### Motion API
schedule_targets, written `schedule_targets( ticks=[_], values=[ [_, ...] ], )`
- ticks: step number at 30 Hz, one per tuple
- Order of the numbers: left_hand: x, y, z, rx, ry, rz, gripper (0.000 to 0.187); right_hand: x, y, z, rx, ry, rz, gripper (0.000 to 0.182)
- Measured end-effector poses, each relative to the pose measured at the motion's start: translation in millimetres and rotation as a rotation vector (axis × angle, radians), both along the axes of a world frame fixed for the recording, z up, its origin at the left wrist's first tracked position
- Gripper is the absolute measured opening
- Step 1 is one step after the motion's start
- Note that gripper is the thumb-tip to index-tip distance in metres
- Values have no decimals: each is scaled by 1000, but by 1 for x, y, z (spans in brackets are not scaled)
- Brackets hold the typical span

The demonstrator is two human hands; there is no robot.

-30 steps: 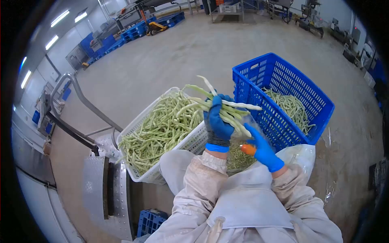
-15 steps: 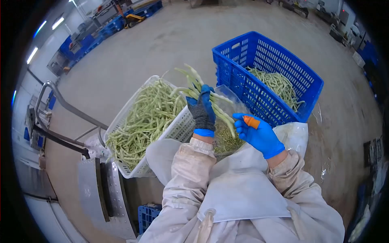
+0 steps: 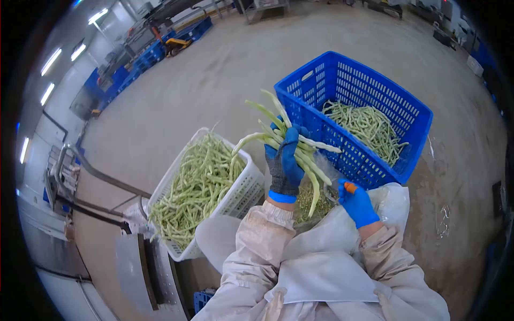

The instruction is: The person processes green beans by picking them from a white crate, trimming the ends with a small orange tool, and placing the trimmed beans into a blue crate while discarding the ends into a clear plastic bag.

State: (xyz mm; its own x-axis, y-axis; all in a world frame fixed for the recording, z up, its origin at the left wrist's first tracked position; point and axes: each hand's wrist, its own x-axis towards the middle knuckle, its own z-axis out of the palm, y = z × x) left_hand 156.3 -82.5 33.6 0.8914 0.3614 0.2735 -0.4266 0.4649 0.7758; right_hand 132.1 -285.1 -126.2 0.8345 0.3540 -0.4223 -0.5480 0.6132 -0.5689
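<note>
My left hand point(image 3: 285, 165), in a grey and blue glove, is closed round a bunch of long pale green beans point(image 3: 306, 158). The pods stick out on both sides of the fist, between the white crate and the blue crate. To its right and lower, my right hand point(image 3: 357, 206) wears a blue glove with an orange finger cover point(image 3: 350, 188). Its fingers are curled in beside the clear plastic and the small green bits point(image 3: 306, 200) in front of my lap; what they grip, if anything, is hidden.
A white crate point(image 3: 247, 179) heaped with beans point(image 3: 195, 184) stands at left. At right, a blue crate point(image 3: 334, 144) holds more beans point(image 3: 369, 128). A metal tube frame point(image 3: 101, 174) is at far left. A yellow pallet jack point(image 3: 176, 43) stands far back.
My left hand has moved right and turned with the bean bunch, toward the blue crate. My right hand has moved lower and to the right, its fingers now more curled. The camera view has shifted.
</note>
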Motion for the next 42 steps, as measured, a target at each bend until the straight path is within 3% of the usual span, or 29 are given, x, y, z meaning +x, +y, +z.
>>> schedule_targets(
  ticks=[3, 5, 8, 10, 12, 13, 15, 19, 21, 25, 31, 33, 37, 40, 41, 42],
  values=[
    [16, -22, 7, 44, -31, -45, 15, -3, 5, 4, -94, -56, -11, 25],
    [24, -32, 7, -10, -34, -209, 15, -3, 4, 19, -150, -83, -61, 25],
    [31, -38, 2, 80, -22, -283, 17, 2, -3, 51, -288, -139, -234, 24],
    [31, -47, 8, 90, 43, -364, 30, 19, -12, 81, -565, -497, -653, 24],
    [35, -49, 3, 214, 104, -393, 36, 31, -24, 134, -783, -843, -639, 25],
    [37, -49, -1, 339, 154, -411, 43, 39, -27, 151, -795, -828, -643, 25],
    [41, -50, -12, 374, 173, -447, 44, 54, -30, 174, -945, -1284, -234, 29],
    [41, -53, -23, 373, 293, -510, 42, 70, -14, 169, -1181, -1292, -68, 30],
    [41, -51, -24, 459, 321, -545, 50, 76, -6, 153, -1315, -1261, -26, 31],
    [41, -49, -45, 585, 304, -469, 57, 83, -1, 121, -1210, -1362, -140, 26],
    [39, -51, -53, 577, 304, -498, 56, 84, -12, 127, -1134, -1124, 226, 17],
    [37, -46, -53, 745, 337, -487, 57, 84, -14, 124, -1189, -1190, 298, 16],
    [35, -41, -51, 871, 334, -481, 59, 78, -9, 104, -1139, -1279, 126, 15],
    [35, -42, -57, 882, 353, -492, 58, 77, -4, 89, -1233, -1228, 250, 19],
    [37, -38, -74, 755, 410, -522, 59, 79, -3, 80, -1290, -1244, 290, 20],
    [37, -37, -77, 785, 419, -521, 60, 76, -1, 80, -1309, -1298, 217, 15]
  ],
)
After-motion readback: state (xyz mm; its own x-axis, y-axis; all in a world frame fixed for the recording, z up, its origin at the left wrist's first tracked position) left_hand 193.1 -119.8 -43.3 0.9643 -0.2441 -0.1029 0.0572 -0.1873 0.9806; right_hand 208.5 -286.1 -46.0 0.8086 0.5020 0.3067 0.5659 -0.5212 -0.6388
